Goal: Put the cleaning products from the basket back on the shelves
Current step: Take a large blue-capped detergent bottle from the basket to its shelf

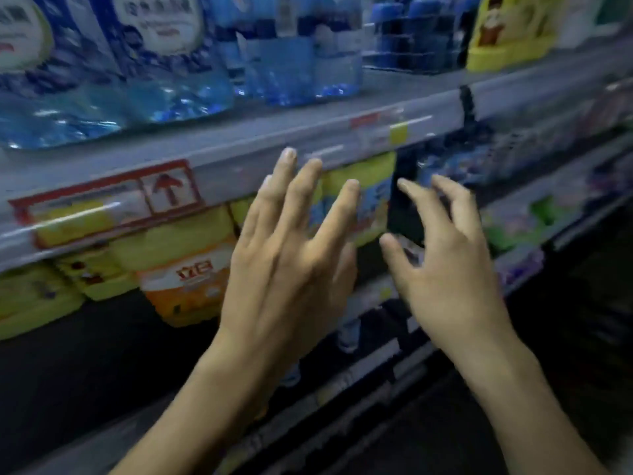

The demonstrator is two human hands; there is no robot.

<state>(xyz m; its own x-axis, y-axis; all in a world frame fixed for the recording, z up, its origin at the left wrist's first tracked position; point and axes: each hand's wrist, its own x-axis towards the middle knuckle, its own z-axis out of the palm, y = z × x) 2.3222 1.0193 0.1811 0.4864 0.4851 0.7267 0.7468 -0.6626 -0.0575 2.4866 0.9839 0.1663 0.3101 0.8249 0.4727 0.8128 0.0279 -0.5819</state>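
1. Hovering below the shelf edge (239,156), my left hand (284,262) and right hand (445,275): both grips spread, empty.
2. Yellow packs (370,173) behind my fingers; dark gap (404,207) beside them.
3. Two blue pouches (164,80) above.

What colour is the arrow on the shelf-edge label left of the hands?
Red: the printed upward arrow, head view.

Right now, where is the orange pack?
In the head view the orange pack sits left of centre, just below the red arrow tag, with yellow packs on its left and the left hand on its right.
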